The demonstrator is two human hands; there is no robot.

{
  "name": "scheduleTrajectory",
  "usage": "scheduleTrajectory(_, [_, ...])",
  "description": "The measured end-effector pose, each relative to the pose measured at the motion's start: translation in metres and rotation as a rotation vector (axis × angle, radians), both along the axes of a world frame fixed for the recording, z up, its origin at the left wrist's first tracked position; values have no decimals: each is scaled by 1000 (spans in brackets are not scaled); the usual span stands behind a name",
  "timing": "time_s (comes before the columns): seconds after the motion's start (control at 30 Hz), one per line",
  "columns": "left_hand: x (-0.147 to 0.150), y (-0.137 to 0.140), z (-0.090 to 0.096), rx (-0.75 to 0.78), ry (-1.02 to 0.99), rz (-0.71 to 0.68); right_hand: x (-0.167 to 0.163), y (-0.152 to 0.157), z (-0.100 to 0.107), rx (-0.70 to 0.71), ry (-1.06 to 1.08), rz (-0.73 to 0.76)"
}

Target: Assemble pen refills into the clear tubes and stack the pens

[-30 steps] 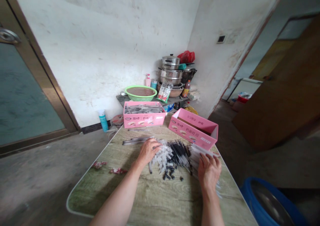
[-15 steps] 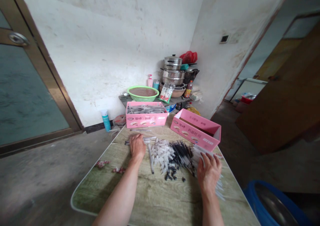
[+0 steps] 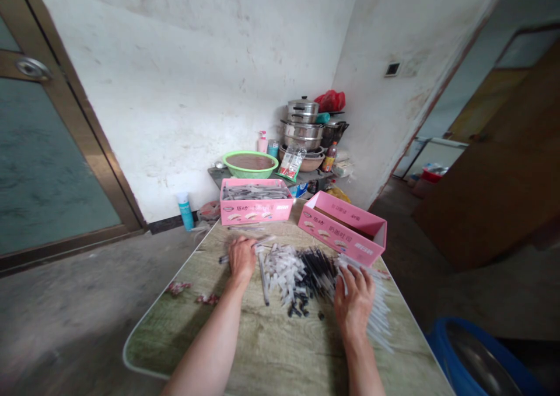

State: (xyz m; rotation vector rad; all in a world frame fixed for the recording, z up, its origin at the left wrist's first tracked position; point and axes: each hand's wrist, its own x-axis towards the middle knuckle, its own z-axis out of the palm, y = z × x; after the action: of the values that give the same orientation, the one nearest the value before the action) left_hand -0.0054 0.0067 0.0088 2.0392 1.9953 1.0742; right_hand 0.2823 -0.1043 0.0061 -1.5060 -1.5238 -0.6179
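Note:
My left hand [image 3: 242, 260] is closed on a pen, palm down at the table's left side. A dark pen end [image 3: 223, 260] shows beside its wrist side, and a clear barrel lies at its fingertips. My right hand [image 3: 355, 300] rests with fingers apart on a pile of clear pen barrels [image 3: 380, 311]. Between the hands lie white pen parts [image 3: 280, 270], a bundle of black refills [image 3: 318, 270] and small black caps [image 3: 298, 307]. One assembled-looking pen [image 3: 263, 278] lies beside the white pile.
A pink box [image 3: 257, 210] full of pens stands at the back left of the table [image 3: 280, 349]; another pink box [image 3: 343, 235] stands at the back right. Behind them are a green basin [image 3: 250, 173] and stacked pots [image 3: 303, 130]. A blue tub [image 3: 481, 361] stands at right.
My right hand has shifted left across the clear barrels, uncovering more of them on its right. My left hand has stayed nearly in place, while the pen pieces at its fingertips have shifted slightly.

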Motion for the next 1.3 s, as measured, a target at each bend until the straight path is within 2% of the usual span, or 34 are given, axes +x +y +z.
scheduleTrajectory(0.07, [2, 2, 2, 92, -207, -48, -10, -1, 1, 4, 7, 65])
scheduleTrajectory(0.13, [9, 2, 4, 112, -518, -160, -23, -2, 3, -12, 8, 164])
scheduleTrajectory(0.23, [26, -3, 8, -37, -1030, -378, -45, -6, 7, -86, 25, 304])
scheduleTrajectory(0.33, [44, -16, 13, -234, -1317, -584, -61, -8, 8, -161, 47, 365])
scheduleTrajectory(0.47, [56, -29, 18, -362, -1324, -722, -67, -9, 9, -200, 83, 368])
scheduleTrajectory(0.67, [58, -32, 16, -416, -1285, -808, -66, -7, 5, -263, 88, 373])
scheduleTrajectory(0.83, [59, -31, 15, -415, -1291, -775, -69, -7, 5, -272, 95, 409])
scheduleTrajectory(1.1, [62, -31, 15, -411, -1299, -670, -73, -7, 8, -145, 190, 496])
scheduleTrajectory(1.3, [61, -30, 13, -408, -1301, -681, -71, -6, 9, -222, 225, 491])
